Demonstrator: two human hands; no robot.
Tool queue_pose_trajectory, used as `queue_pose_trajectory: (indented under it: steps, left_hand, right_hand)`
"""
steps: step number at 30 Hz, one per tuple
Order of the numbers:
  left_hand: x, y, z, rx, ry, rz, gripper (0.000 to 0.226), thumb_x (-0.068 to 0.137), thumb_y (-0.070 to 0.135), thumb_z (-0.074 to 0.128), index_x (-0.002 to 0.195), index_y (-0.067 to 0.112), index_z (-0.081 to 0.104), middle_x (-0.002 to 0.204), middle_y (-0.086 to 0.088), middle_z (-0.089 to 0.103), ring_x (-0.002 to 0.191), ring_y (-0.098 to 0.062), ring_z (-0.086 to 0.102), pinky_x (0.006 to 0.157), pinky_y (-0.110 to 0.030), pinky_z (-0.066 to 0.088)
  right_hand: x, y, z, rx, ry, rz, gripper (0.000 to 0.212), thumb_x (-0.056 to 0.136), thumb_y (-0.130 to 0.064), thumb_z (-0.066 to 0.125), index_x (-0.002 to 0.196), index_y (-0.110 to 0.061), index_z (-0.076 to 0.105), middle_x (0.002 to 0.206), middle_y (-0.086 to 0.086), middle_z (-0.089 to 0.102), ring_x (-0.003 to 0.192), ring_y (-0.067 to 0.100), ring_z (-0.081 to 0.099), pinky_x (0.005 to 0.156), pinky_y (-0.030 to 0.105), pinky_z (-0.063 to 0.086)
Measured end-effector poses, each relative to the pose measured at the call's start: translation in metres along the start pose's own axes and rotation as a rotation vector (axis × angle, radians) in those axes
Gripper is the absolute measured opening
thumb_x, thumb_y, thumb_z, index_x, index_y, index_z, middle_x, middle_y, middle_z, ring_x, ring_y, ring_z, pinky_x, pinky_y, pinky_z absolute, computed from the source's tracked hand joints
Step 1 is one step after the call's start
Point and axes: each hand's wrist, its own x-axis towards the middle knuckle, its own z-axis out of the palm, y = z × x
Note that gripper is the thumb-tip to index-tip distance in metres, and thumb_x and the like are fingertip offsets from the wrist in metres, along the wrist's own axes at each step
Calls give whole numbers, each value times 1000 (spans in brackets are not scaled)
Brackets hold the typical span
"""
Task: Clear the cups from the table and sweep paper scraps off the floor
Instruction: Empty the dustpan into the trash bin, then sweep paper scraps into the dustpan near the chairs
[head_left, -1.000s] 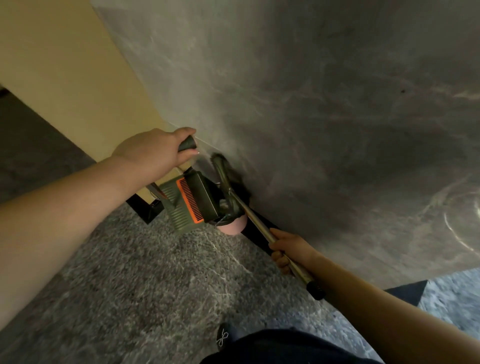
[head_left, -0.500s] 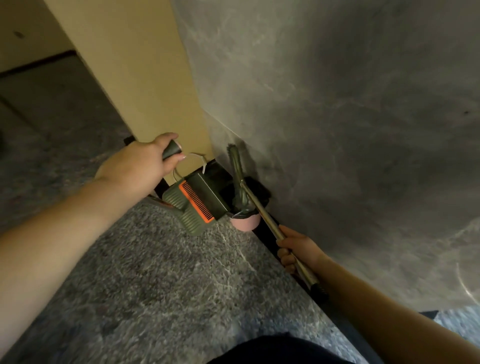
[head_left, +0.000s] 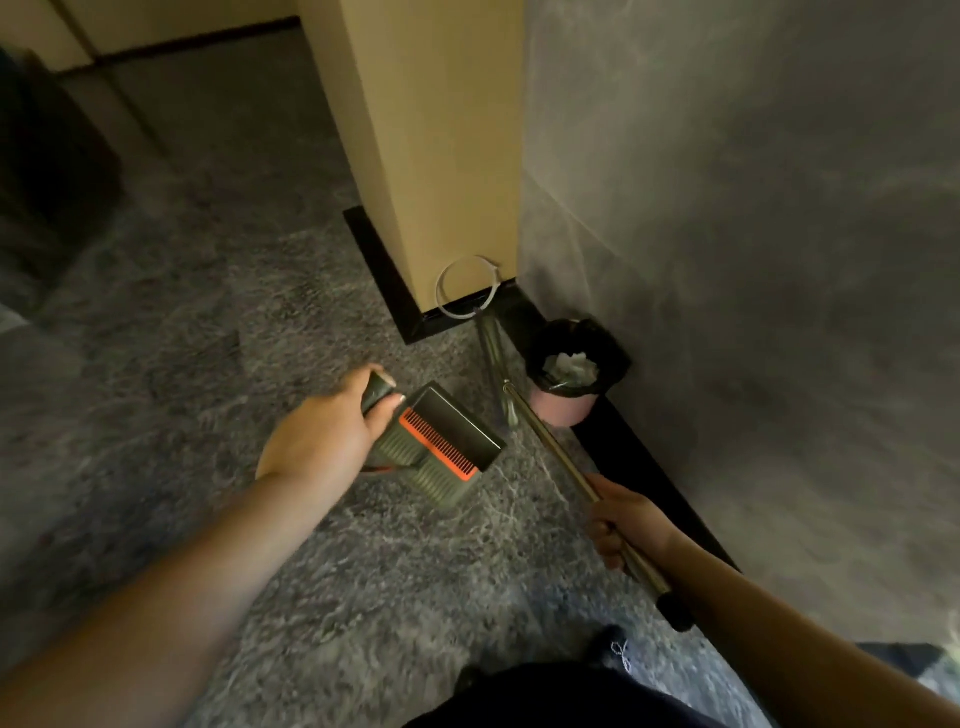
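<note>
Beside a pink bin (head_left: 566, 405), the left hand (head_left: 322, 436) is gripping the dustpan (head_left: 441, 447) handle while the right hand (head_left: 626, 525) is clutching the broom (head_left: 550, 441) pole.

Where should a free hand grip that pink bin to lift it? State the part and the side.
Grip the pink bin by its rim, coming from the floor side at the left. The wall and black skirting block its far side, and the bag liner leaves the top open.

No readable text, label, brand, number or sign shows on anything in this view.
</note>
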Motion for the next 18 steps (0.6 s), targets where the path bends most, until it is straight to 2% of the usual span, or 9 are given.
queue_pose_trajectory:
  steps: [2, 5, 9, 12, 15, 17, 18]
  left_hand:
    - [-23, -23, 13, -33, -43, -73, 46, 95, 57, 42, 130, 27, 48, 78, -15, 65, 74, -38, 65, 55, -34, 41]
    - [-51, -49, 35, -6, -88, -184, 48, 94, 59, 41, 125, 24, 49, 84, -19, 68, 80, -40, 66, 61, -39, 47]
    - [-84, -76, 62, -49, -149, -300, 50, 93, 61, 42, 125, 23, 49, 87, -17, 69, 81, -39, 67, 61, -38, 48]
    - [-104, -90, 78, -116, -196, -362, 45, 92, 61, 42, 117, 25, 50, 76, -9, 64, 72, -35, 64, 54, -35, 44]
    - [-117, -94, 94, -169, -248, -395, 39, 94, 57, 42, 114, 24, 48, 62, 4, 49, 57, -27, 55, 47, -31, 37]
    - [-123, -92, 105, -177, -270, -447, 38, 95, 54, 44, 117, 23, 47, 63, 5, 48, 59, -29, 55, 49, -32, 36]
    - [-126, -88, 110, -180, -280, -479, 38, 96, 53, 45, 120, 23, 46, 66, 2, 51, 64, -32, 59, 50, -32, 36]
  right_hand:
    - [6, 14, 12, -53, -6, 40, 45, 96, 6, 35, 127, -27, 41, 46, 0, 37, 33, 9, 35, 32, 18, 34]
    - [16, 31, 26, -95, -8, 107, 45, 96, 5, 34, 128, -26, 41, 47, 0, 38, 33, 9, 36, 32, 18, 34]
    - [33, 52, 36, -164, 14, 183, 31, 96, 5, 37, 110, -21, 48, 42, 0, 43, 30, 9, 38, 30, 17, 35]
    - [52, 65, 37, -199, 21, 248, 32, 96, 3, 38, 110, -23, 52, 45, 0, 42, 32, 9, 37, 32, 18, 35]
    - [74, 69, 40, -242, -11, 302, 29, 96, 4, 36, 111, -17, 48, 47, 1, 40, 32, 9, 37, 32, 18, 35]
    - [90, 72, 44, -243, -38, 327, 26, 97, 5, 36, 114, -11, 47, 45, 0, 39, 32, 9, 36, 33, 17, 33]
    - [98, 71, 46, -255, -31, 354, 24, 97, 4, 36, 97, -20, 35, 45, 0, 38, 32, 9, 35, 34, 17, 32]
